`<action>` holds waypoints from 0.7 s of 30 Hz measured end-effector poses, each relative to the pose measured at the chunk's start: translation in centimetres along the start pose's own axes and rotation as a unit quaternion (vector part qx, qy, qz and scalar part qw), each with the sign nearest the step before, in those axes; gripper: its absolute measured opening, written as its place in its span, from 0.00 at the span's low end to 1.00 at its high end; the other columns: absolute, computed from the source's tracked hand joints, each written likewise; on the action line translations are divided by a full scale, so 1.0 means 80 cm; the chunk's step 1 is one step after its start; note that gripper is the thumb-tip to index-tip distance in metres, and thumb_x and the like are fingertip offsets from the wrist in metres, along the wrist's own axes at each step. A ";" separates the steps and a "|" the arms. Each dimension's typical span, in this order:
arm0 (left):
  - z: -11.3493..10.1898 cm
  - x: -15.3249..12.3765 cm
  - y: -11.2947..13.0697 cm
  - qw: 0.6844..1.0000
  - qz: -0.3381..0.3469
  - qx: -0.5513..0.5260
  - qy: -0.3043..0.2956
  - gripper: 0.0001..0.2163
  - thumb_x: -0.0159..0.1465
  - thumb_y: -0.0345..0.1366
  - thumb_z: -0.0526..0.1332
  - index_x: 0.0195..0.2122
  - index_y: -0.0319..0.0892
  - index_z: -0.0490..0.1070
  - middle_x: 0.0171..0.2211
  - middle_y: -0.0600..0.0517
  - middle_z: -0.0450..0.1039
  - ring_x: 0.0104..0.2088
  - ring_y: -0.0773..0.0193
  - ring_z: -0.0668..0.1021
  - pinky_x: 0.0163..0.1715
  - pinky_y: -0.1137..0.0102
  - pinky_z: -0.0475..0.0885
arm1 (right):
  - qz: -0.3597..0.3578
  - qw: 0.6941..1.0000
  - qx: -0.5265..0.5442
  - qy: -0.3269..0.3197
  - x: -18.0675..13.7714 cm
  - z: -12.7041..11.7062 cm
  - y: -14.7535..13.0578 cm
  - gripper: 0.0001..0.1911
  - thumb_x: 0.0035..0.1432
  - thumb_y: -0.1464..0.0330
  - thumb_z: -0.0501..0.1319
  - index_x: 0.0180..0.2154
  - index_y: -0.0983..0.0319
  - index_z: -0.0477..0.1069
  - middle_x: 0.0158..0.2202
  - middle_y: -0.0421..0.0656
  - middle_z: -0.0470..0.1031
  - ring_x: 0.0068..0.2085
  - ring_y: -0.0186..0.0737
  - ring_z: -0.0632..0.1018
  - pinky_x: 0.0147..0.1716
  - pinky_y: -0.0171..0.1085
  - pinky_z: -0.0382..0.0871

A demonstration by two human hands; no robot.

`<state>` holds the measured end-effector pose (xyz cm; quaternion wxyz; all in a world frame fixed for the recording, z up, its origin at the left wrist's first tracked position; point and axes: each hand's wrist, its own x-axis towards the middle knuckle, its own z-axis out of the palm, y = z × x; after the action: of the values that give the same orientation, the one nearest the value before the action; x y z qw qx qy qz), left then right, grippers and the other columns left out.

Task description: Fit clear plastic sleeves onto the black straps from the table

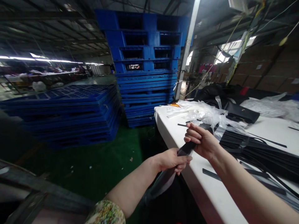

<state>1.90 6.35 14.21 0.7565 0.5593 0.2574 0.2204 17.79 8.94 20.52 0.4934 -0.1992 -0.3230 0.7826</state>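
Observation:
Both my hands grip one black strap (187, 148) at the near left edge of a white table (201, 193). My left hand (171, 161) is closed round its lower part, just off the table edge. My right hand (202, 140) is closed round its upper part, over the tabletop. The strap's lower end hangs down below my left hand. A pile of long black strips (257, 151) lies on the table right of my right hand, partly under clear plastic wrapping (205, 113).
Two stacks of blue plastic pallets stand on the green floor: a tall one (147, 68) behind the table's far end, a low one (70, 112) to the left. A black pouch (241, 112) and more plastic bags (268, 105) lie farther back. A white pillar (187, 53) rises beside the table.

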 end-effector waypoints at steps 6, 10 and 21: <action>0.004 0.005 -0.028 0.999 -0.023 0.038 0.017 0.22 0.57 0.56 0.66 0.29 0.40 0.64 0.15 0.63 0.58 0.15 0.74 0.62 0.20 0.74 0.67 | 0.026 0.975 0.074 0.206 0.000 -0.020 -0.013 0.03 0.58 0.72 0.62 0.35 0.63 0.69 0.22 0.37 0.67 0.22 0.32 0.72 0.32 0.37 0.78; 0.009 0.007 -0.042 0.984 -0.065 0.157 0.049 0.22 0.58 0.56 0.64 0.26 0.41 0.62 0.16 0.60 0.61 0.16 0.73 0.66 0.19 0.73 0.67 | -0.025 0.955 0.062 0.289 -0.001 -0.045 -0.032 0.05 0.61 0.76 0.57 0.34 0.62 0.69 0.23 0.37 0.69 0.23 0.30 0.73 0.33 0.36 0.79; 0.033 0.023 -0.027 0.989 -0.021 0.144 -0.025 0.21 0.59 0.51 0.65 0.20 0.41 0.61 0.14 0.59 0.60 0.15 0.72 0.66 0.19 0.74 0.64 | -0.192 0.957 -0.137 0.171 -0.041 -0.044 -0.014 0.16 0.48 0.60 0.74 0.36 0.61 0.75 0.21 0.33 0.64 0.23 0.28 0.69 0.36 0.35 0.74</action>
<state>5.08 4.94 12.55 0.6790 0.6620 0.2792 0.1510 22.18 7.41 18.75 0.6503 -0.3297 -0.3705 0.5755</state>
